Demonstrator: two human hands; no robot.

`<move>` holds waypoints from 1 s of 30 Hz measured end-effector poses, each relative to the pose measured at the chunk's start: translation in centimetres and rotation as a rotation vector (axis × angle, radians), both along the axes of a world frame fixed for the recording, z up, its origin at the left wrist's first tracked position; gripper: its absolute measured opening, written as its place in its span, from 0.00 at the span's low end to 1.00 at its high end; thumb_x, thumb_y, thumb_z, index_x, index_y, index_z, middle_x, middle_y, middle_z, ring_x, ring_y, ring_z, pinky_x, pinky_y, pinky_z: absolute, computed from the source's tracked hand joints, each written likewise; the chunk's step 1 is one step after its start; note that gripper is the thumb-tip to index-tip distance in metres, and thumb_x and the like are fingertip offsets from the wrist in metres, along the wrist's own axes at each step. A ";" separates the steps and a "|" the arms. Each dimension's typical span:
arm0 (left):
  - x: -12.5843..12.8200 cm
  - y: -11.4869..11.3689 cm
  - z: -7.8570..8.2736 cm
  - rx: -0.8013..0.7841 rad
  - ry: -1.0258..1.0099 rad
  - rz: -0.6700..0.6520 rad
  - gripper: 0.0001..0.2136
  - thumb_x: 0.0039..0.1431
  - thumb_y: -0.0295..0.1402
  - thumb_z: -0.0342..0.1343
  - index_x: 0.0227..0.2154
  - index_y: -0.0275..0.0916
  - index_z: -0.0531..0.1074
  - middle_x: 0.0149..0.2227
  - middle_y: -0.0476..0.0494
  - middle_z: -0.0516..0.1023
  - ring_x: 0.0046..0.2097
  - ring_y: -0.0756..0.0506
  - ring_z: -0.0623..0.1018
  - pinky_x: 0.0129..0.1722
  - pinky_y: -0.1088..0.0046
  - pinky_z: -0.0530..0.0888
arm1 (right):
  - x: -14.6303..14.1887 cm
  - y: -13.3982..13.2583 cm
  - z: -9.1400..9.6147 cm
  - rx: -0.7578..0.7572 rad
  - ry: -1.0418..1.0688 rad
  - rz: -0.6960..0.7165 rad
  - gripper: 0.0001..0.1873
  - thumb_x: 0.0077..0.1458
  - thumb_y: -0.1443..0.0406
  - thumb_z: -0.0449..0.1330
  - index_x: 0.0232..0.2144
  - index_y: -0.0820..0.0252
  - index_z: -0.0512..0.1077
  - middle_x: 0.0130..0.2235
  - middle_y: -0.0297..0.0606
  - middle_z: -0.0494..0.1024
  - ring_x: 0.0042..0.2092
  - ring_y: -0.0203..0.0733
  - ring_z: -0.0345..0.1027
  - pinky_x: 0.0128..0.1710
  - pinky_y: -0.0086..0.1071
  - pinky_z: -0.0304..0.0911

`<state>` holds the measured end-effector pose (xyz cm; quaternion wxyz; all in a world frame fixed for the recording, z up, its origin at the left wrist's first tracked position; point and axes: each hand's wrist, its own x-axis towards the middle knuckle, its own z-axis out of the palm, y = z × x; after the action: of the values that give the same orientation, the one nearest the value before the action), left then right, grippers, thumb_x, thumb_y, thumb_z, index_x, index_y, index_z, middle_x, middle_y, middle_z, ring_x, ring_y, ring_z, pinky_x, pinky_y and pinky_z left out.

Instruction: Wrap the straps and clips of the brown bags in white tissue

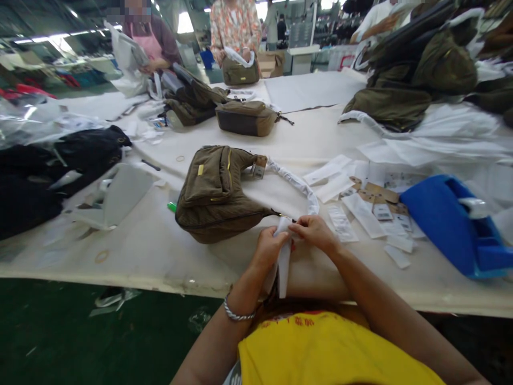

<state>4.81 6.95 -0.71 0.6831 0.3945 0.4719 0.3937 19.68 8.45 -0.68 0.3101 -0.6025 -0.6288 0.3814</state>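
An olive corduroy shoulder bag [214,193] lies on the white table [160,251] in front of me, a hang tag [258,167] at its top. Its strap [298,187] is wrapped in white paper and curves round to my hands. My left hand [269,247] and my right hand [313,231] are side by side at the strap's near end, both closed and pinching the white wrapping paper [283,256], which hangs down past the table edge.
Loose paper slips and brown tags [374,200] lie to the right, beside a blue bin [452,224]. Black bags [56,171] are piled at the left, more olive bags [404,85] at the back right. Two other people [236,32] handle bags across the table.
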 end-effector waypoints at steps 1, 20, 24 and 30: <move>-0.1 0.0 0.0 -0.002 -0.011 -0.003 0.11 0.43 0.32 0.57 0.29 0.29 0.69 0.21 0.45 0.72 0.20 0.50 0.70 0.19 0.76 0.67 | 0.0 0.0 0.1 -0.013 0.019 -0.005 0.18 0.45 0.55 0.57 0.15 0.63 0.67 0.15 0.30 0.64 0.19 0.29 0.54 0.19 0.24 0.48; -0.9 -0.7 1.2 -0.270 -0.492 -0.023 0.13 0.50 0.32 0.55 0.38 0.31 0.68 0.26 0.43 0.74 0.24 0.52 0.73 0.25 0.79 0.70 | -1.5 -0.8 0.9 -0.082 0.588 0.075 0.06 0.44 0.67 0.57 0.29 0.61 0.63 0.24 0.29 0.69 0.26 0.32 0.63 0.27 0.27 0.59; -0.8 -0.9 1.0 -0.253 -0.448 -0.060 0.14 0.49 0.31 0.55 0.40 0.32 0.66 0.25 0.44 0.74 0.24 0.50 0.74 0.24 0.78 0.70 | -2.1 -0.5 -0.2 0.021 0.452 0.029 0.07 0.42 0.71 0.51 0.28 0.59 0.59 0.24 0.27 0.67 0.26 0.33 0.62 0.26 0.26 0.58; -0.6 -0.6 0.5 -0.207 -0.443 -0.087 0.17 0.47 0.31 0.56 0.41 0.31 0.65 0.26 0.42 0.75 0.24 0.48 0.74 0.24 0.76 0.71 | -2.2 -0.1 -0.9 0.010 0.327 0.021 0.07 0.42 0.70 0.49 0.29 0.58 0.59 0.21 0.26 0.67 0.21 0.33 0.60 0.20 0.25 0.54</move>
<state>4.18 6.31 -0.25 0.8230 0.2465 0.3309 0.3905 17.44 8.34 -1.63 0.4074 -0.5242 -0.5781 0.4743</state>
